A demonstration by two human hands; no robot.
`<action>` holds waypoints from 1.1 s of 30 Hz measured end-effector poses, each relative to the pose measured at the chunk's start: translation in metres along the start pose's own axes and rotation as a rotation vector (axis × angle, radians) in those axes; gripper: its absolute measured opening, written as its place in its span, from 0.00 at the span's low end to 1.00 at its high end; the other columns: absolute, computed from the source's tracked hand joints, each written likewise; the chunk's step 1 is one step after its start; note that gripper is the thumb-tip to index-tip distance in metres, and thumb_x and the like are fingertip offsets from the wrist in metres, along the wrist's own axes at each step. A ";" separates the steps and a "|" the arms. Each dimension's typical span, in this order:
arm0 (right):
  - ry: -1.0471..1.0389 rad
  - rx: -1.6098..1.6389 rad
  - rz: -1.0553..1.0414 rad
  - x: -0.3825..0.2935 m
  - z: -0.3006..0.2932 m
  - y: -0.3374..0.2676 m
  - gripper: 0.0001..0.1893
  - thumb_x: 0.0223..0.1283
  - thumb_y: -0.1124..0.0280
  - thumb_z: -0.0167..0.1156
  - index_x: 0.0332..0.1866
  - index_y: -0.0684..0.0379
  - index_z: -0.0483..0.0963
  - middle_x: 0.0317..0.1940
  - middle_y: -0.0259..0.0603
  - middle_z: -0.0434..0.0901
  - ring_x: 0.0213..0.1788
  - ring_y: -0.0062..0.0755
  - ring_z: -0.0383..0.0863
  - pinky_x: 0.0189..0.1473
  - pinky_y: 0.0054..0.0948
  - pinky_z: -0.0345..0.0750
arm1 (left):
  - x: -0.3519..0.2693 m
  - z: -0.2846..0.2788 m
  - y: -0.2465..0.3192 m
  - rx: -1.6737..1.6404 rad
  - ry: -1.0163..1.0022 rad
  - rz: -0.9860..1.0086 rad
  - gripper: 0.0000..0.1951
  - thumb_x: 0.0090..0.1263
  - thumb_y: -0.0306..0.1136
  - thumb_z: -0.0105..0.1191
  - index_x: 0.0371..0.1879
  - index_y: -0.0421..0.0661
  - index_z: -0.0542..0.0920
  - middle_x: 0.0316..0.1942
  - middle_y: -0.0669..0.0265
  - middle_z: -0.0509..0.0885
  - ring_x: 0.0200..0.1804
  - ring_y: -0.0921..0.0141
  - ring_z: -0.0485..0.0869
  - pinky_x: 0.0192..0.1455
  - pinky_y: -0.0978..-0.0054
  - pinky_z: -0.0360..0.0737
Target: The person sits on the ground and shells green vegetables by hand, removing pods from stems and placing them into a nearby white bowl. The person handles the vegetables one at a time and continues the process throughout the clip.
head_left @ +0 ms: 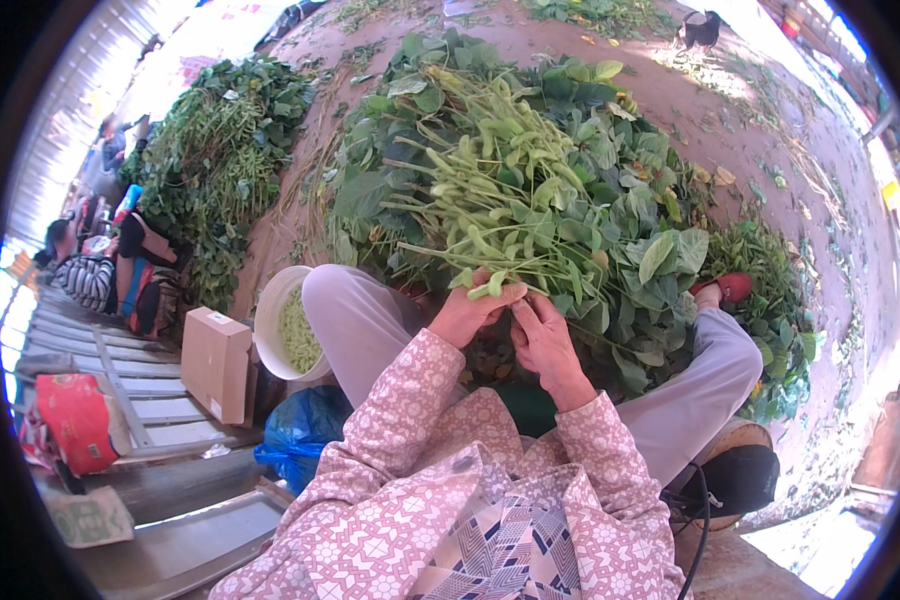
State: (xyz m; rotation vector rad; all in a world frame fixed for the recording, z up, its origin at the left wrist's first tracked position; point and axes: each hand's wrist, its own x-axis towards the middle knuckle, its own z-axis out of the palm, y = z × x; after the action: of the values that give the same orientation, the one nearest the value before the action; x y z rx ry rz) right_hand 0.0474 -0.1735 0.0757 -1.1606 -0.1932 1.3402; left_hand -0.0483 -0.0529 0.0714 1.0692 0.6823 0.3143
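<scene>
My left hand (pixel 471 306) is closed around a green soybean stem, with a few pods (pixel 489 287) showing above its fingers. My right hand (pixel 543 336) meets it, thumb and fingertips pinched at the same stem; the exact grip is partly hidden. Just beyond both hands lies a large heap of soybean plants (pixel 630 225), leaves and stems tangled, with a bundle of pod-laden stalks (pixel 480 187) on top. Beside my left knee stands a white plastic bucket (pixel 268 322) holding picked green pods (pixel 297 334).
Left of the bucket are a cardboard box (pixel 211 364) and a blue plastic bag (pixel 305 427). A second plant heap (pixel 221 150) lies at the far left, near another person (pixel 82 262). A black animal (pixel 699 31) stands at the back right. A dark cable (pixel 703 517) hangs by my right side.
</scene>
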 end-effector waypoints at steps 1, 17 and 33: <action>-0.009 0.020 0.009 0.000 -0.001 0.000 0.10 0.74 0.60 0.53 0.51 0.52 0.71 0.16 0.24 0.63 0.11 0.11 0.53 0.12 0.17 0.49 | -0.001 0.000 0.002 0.002 -0.013 -0.002 0.09 0.67 0.36 0.63 0.40 0.47 0.79 0.26 0.77 0.72 0.22 0.84 0.65 0.22 0.85 0.56; 0.330 -1.006 -0.846 0.006 -0.025 -0.022 0.08 0.64 0.69 0.59 0.39 0.64 0.76 0.32 0.51 0.79 0.35 0.54 0.80 0.37 0.40 0.75 | 0.002 -0.002 -0.006 0.030 -0.010 0.028 0.11 0.73 0.35 0.47 0.40 0.44 0.82 0.24 0.75 0.72 0.20 0.82 0.66 0.20 0.84 0.56; 0.342 -0.953 -0.790 0.003 -0.026 -0.030 0.06 0.60 0.72 0.62 0.40 0.60 0.78 0.37 0.47 0.81 0.37 0.50 0.82 0.38 0.38 0.78 | 0.003 -0.008 -0.006 -0.202 -0.093 -0.071 0.13 0.71 0.26 0.45 0.48 0.40 0.81 0.28 0.71 0.75 0.23 0.80 0.68 0.20 0.85 0.56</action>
State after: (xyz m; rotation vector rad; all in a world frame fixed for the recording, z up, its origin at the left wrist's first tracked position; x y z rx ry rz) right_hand 0.0856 -0.1788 0.0840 -1.8006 -0.9975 0.2859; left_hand -0.0515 -0.0484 0.0622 0.8599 0.5910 0.2647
